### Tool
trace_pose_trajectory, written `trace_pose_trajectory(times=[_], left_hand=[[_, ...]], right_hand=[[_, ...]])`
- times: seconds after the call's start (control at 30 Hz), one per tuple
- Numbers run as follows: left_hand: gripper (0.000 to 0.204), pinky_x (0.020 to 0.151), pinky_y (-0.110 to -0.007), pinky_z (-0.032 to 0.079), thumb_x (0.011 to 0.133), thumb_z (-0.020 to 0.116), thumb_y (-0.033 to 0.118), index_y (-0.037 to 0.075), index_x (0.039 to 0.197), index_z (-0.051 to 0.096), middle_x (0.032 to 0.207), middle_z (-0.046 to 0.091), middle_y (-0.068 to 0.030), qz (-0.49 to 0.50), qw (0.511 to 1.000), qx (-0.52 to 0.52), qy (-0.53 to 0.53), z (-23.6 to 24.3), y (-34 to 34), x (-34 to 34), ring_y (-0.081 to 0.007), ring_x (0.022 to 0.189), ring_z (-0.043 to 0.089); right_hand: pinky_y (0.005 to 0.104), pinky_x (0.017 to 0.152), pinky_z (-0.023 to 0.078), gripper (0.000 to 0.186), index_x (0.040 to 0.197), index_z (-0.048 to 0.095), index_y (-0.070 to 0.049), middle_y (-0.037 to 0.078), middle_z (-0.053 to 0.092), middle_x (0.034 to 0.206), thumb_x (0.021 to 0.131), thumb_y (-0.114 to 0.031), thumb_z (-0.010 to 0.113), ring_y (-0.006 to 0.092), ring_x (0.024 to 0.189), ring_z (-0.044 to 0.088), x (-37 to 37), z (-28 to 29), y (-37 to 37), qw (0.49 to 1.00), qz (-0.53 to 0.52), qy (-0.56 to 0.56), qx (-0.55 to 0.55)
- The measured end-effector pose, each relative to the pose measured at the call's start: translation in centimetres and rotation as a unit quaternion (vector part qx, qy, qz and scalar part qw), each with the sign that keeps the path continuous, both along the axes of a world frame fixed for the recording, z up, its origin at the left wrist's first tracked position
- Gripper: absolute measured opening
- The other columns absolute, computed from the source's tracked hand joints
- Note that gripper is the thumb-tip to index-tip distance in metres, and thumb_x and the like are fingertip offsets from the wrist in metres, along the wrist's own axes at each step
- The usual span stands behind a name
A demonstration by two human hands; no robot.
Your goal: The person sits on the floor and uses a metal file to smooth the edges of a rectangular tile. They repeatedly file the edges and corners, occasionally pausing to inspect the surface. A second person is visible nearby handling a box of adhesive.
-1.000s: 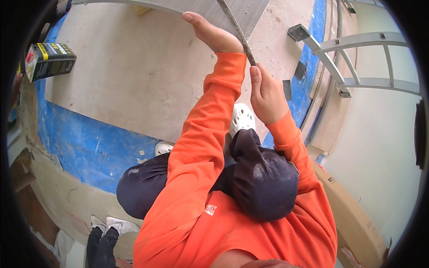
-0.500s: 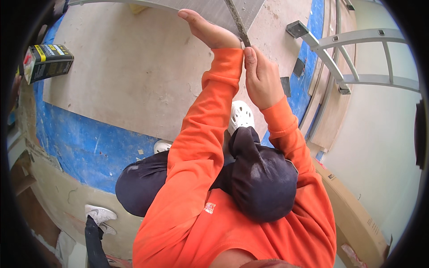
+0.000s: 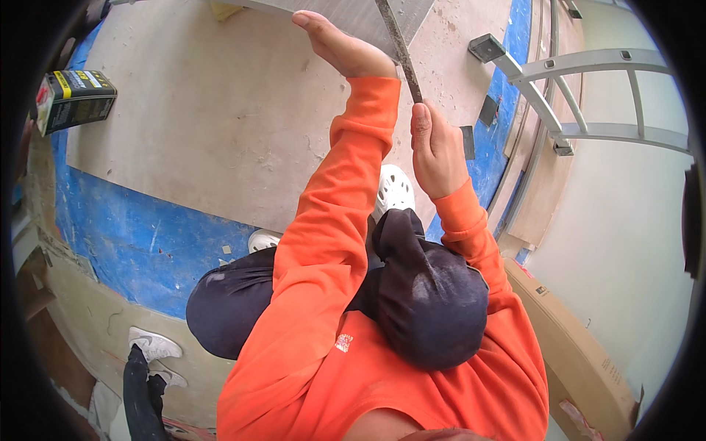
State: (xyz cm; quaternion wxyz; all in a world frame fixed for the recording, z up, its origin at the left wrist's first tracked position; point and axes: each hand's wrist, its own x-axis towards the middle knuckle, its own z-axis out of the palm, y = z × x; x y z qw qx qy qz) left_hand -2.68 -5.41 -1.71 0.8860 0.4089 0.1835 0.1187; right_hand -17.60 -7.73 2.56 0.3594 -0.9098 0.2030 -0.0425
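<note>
Two orange sleeves rise from the lower edge, over a dark cap [image 3: 430, 301] and dark trousers. Right hand [image 3: 437, 151]: grip closed round the lower end of a thin metal bar [image 3: 401, 51], which slants up and left to the top edge. Left hand [image 3: 342, 48]: fingers straight, grip open, palm laid flat against a grey tile [image 3: 346, 13] at the top edge, just left of the bar. Below lies a dusty floor [image 3: 191, 125] with blue sheeting [image 3: 140, 246]. Far left, a black-and-yellow box [image 3: 73, 99]. Right, a metal ladder [image 3: 581, 103] and a cardboard carton [image 3: 573, 345].
</note>
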Motion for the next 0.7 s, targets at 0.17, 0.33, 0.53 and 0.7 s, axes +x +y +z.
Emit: trace_pose_trajectory(times=[0.17, 0.33, 0.53, 0.7], left_hand=[[0.085, 0.124, -0.037, 0.013, 0.107, 0.026, 0.058, -0.013, 0.152, 0.019, 0.163, 0.015, -0.0250, 0.004, 1.000, 0.021, 0.008, -0.2, -0.5, 0.0, -0.0303, 0.151, 0.019], [0.070, 0.112, -0.038, 0.027, 0.107, 0.034, 0.053, -0.011, 0.135, 0.037, 0.139, 0.038, -0.0214, -0.022, 0.997, 0.064, -0.023, 0.2, 1.7, -0.1, -0.0284, 0.128, 0.038], [0.037, 0.096, -0.041, 0.044, 0.103, 0.049, 0.032, -0.002, 0.118, 0.055, 0.114, 0.057, -0.0187, 0.107, 0.855, 0.378, -0.338, 4.9, 3.8, 3.5, -0.0304, 0.107, 0.055], [0.032, 0.084, -0.042, 0.057, 0.100, 0.052, 0.028, 0.001, 0.108, 0.067, 0.102, 0.072, -0.0180, -0.169, 0.545, 0.643, -0.511, 7.7, 2.2, 7.0, -0.0341, 0.094, 0.070]], right_hand=[[0.0408, 0.057, 0.040, 0.046, 0.085, 0.052, 0.002, 0.018, 0.046, 0.064, 0.110, -0.034, 0.037, 0.0342, 0.056, 0.045, 2.6, 0.1, -0.2, 0.999, 0.004, -0.042, 0.006], [0.0374, 0.057, 0.041, 0.042, 0.088, 0.052, 0.001, 0.015, 0.050, 0.064, 0.110, -0.033, 0.040, 0.0273, 0.056, 0.048, 3.5, 0.7, 0.3, 0.998, -0.001, -0.042, 0.038], [0.0488, 0.055, 0.042, 0.030, 0.093, 0.053, 0.000, 0.023, 0.056, 0.067, 0.108, -0.025, 0.046, 0.0462, 0.061, 0.056, -0.3, 0.8, 0.0, 0.998, -0.003, -0.059, 0.038], [0.0493, 0.051, 0.040, 0.032, 0.085, 0.051, -0.001, 0.023, 0.051, 0.061, 0.107, -0.024, 0.048, 0.0468, 0.057, 0.053, -0.2, 0.5, -0.2, 1.000, 0.022, -0.020, 0.005]])
